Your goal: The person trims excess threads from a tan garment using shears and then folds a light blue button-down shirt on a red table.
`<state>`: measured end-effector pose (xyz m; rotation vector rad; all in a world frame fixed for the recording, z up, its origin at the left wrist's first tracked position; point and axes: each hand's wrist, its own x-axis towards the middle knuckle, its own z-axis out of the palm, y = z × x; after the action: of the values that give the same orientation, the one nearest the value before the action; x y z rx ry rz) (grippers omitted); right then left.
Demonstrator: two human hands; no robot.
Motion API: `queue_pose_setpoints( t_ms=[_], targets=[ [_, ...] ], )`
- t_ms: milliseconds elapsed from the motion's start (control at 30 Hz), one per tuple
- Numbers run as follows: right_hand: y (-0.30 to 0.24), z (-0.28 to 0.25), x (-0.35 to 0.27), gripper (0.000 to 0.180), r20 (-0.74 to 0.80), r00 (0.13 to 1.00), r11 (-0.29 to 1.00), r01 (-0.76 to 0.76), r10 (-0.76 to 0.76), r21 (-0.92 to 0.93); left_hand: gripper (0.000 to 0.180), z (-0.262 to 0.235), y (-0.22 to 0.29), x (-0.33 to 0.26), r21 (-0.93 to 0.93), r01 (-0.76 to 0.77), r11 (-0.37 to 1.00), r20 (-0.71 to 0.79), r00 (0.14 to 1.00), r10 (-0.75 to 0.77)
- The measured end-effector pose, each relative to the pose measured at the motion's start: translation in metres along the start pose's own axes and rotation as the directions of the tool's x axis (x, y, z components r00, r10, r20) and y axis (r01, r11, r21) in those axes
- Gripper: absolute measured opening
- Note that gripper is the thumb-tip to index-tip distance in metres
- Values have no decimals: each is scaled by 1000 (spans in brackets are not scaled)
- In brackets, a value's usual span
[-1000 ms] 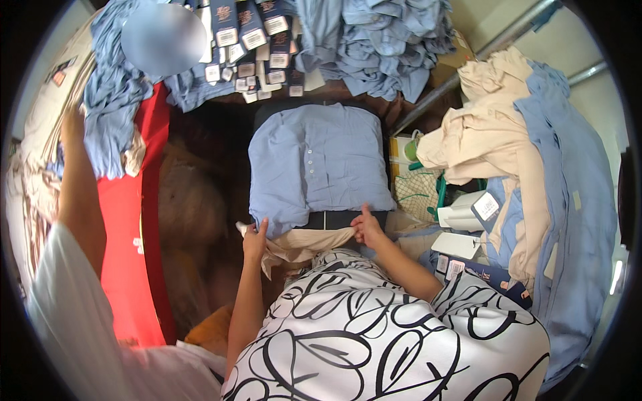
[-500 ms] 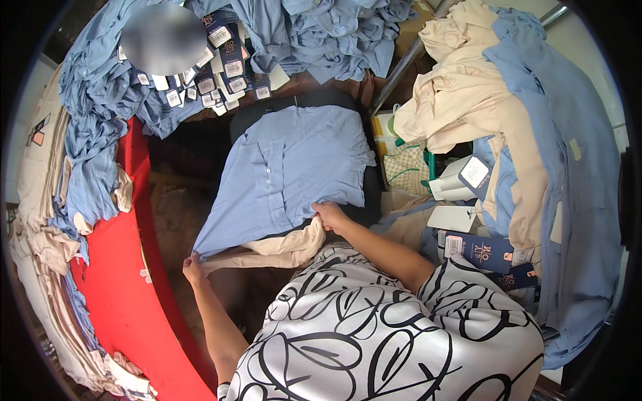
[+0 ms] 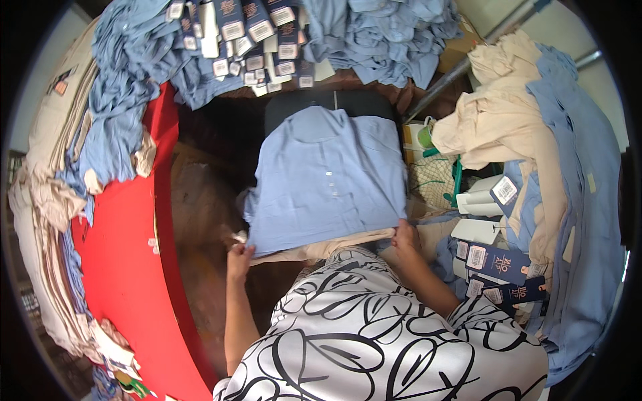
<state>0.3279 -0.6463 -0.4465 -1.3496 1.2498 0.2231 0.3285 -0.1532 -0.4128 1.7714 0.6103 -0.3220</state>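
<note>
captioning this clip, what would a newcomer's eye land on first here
Probably the blue shirt spread at the centre, its near edge held by the left hand and right hand. Next, the bright red surface at left and the heap of blue garments along the top.

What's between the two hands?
In the head view, the hem of the blue shirt runs from left hand to right hand, with beige cloth showing below.

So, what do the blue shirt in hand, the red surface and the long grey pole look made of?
Blue shirt: soft, matte fabric, judging by its creases and drape; fibre unclear. Red surface: smooth and evenly coloured, perhaps cloth-covered or painted board; unsure. Long grey pole: probably metal, given its dull sheen and tubular shape.
</note>
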Motion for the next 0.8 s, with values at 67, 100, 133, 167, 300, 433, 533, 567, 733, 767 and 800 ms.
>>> queue_pose_setpoints(
  t_ms=[67,100,133,167,300,433,533,567,733,767,800],
  targets=[
    [-3,-12,2,38,-6,1000,1000,-20,20,24,20,18,-15,-13,81,94,992,26,995,-97],
    [-5,-12,1,37,-2,999,999,-38,38,-10,24,23,-22,-16,175,155,972,5,987,-158],
    [-7,-11,-1,37,2,998,997,-58,58,-40,24,25,-31,-20,173,176,969,-20,984,-175],
    [-10,-10,-3,37,4,997,995,-78,78,-70,25,27,-39,-26,171,197,965,-43,980,-192],
    [-11,-16,0,37,65,995,986,-62,73,-158,26,27,-52,-38,38,208,977,-53,977,-206],
    [-13,-19,3,40,103,992,978,-45,67,-205,22,32,-37,-39,-224,159,962,-34,985,-171],
    [-21,-18,-5,43,179,980,975,-44,85,-220,16,40,-24,-34,-363,131,923,-81,982,-171],
    [-23,-18,-8,45,219,971,974,-42,92,-223,7,40,-22,-30,-444,121,888,-43,987,-156],
    [-53,3,-49,38,481,844,820,92,237,-565,58,61,47,-37,-671,135,729,248,968,49],
    [-58,11,-59,36,535,809,746,197,243,-637,66,73,57,-38,-587,131,799,296,953,61],
    [-59,20,-65,35,585,792,711,310,173,-631,75,86,65,-39,-497,124,859,341,938,62]
  ],
)
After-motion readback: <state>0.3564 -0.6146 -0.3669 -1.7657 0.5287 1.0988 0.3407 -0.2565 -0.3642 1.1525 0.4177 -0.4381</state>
